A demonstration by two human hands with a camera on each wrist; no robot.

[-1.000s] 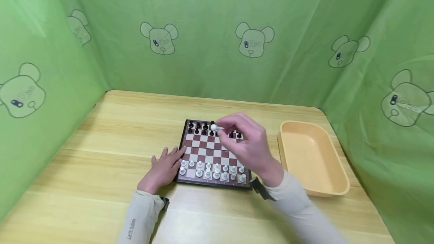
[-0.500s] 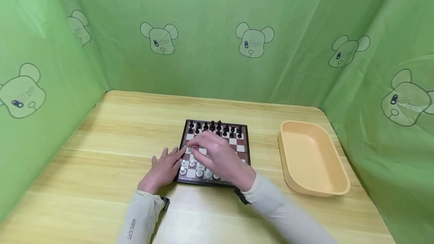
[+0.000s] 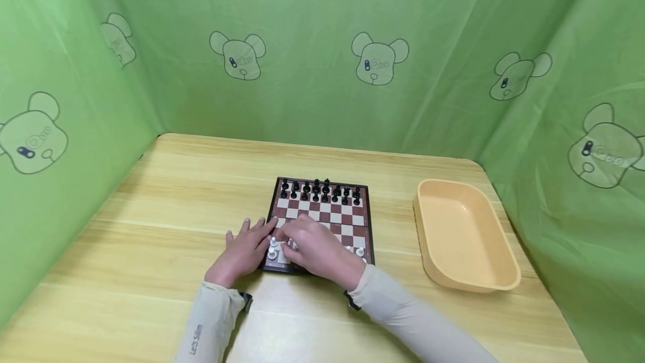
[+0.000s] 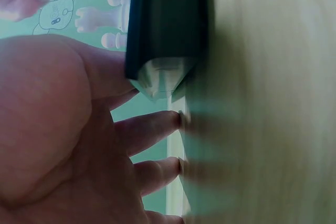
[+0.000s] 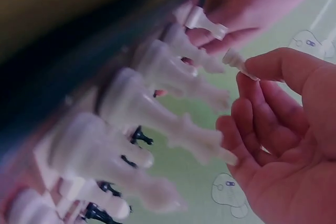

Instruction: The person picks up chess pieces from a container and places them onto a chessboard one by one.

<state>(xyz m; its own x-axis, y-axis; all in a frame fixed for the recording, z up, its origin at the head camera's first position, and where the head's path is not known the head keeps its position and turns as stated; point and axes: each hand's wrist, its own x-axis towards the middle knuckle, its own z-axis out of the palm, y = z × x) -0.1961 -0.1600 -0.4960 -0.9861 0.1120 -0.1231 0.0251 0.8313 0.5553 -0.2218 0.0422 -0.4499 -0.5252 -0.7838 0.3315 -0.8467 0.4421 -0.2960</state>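
Observation:
A chessboard [image 3: 347, 220] lies on the table, its black pieces [image 3: 316, 189] in two rows at the far side and its white pieces [image 5: 152, 114] along the near side. My right hand [image 3: 314, 245] is over the near left part of the board. Between thumb and index finger it pinches a small white chess piece [image 5: 236, 60], tilted and apart from the board; its kind is unclear. My left hand [image 3: 244, 251] rests at the board's left edge, fingers spread, some fingertips on the table. Near it stands a white rook [image 4: 97, 19].
To the right of the board stands a yellow plastic tray [image 3: 458, 234]. The wooden table [image 3: 176, 200] meets green cloth walls [image 3: 302, 111] with printed bear heads at the back and sides.
My right hand has come left and toward the near side, from above the far rows to the near left squares, with the white chess piece. My left hand has stayed put.

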